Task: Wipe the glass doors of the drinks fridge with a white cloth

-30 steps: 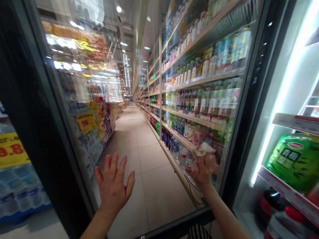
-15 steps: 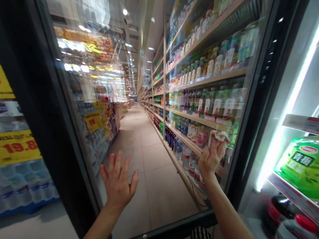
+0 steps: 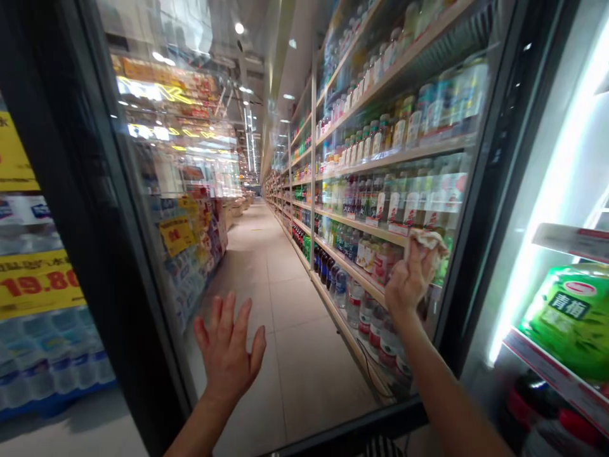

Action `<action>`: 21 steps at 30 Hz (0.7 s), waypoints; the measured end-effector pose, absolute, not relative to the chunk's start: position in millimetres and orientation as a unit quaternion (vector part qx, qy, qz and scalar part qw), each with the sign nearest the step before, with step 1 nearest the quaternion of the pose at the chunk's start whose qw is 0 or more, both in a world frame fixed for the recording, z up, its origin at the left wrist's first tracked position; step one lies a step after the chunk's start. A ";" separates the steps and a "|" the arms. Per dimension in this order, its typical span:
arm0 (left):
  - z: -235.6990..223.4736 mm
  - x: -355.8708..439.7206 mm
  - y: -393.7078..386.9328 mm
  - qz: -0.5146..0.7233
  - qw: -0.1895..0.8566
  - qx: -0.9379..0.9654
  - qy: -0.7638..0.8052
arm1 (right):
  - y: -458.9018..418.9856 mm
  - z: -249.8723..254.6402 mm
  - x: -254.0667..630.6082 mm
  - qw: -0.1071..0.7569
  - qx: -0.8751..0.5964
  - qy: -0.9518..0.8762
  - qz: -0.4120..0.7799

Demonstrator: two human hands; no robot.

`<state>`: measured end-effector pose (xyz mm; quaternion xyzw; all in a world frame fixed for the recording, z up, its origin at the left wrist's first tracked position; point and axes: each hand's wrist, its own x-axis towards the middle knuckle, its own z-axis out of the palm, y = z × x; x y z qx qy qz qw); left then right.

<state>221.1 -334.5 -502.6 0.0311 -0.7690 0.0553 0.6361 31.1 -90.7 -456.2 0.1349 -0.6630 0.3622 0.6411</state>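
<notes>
Right hand (image 3: pixel 410 279) grips crumpled off-white cloth (image 3: pixel 428 241) at black-framed glass door (image 3: pixel 242 355); left hand (image 3: pixel 229 348) open, empty, fingers spread.

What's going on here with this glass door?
A person's right hand presses a crumpled cloth up against the glass door, toward the side nearest the lit shelves. The left hand is empty, fingers spread, at the lower part of the pane. Through the glass, an aisle runs between stacked goods and long shelves of bottled drinks.
</notes>
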 end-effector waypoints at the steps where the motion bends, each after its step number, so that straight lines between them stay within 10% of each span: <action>1: -502.9 221.7 -334.3 0.055 0.635 0.032 -0.770 | -96.7 -455.0 37.7 0.636 0.188 -0.672 0.328; 4: -496.9 226.2 -333.7 0.042 0.631 0.035 -0.774 | -106.7 -452.4 49.5 0.623 0.328 -0.672 0.227; 10: -459.5 227.7 -339.4 0.048 0.645 0.073 -0.759 | -91.4 -420.2 28.7 0.658 0.113 -0.647 0.368; 16: -450.5 225.4 -344.9 0.054 0.635 0.099 -0.764 | -111.8 -410.5 48.6 0.635 0.355 -0.660 0.187; 21: -436.8 228.6 -348.1 0.052 0.646 0.084 -0.757 | -106.6 -387.5 38.5 0.663 0.134 -0.652 0.342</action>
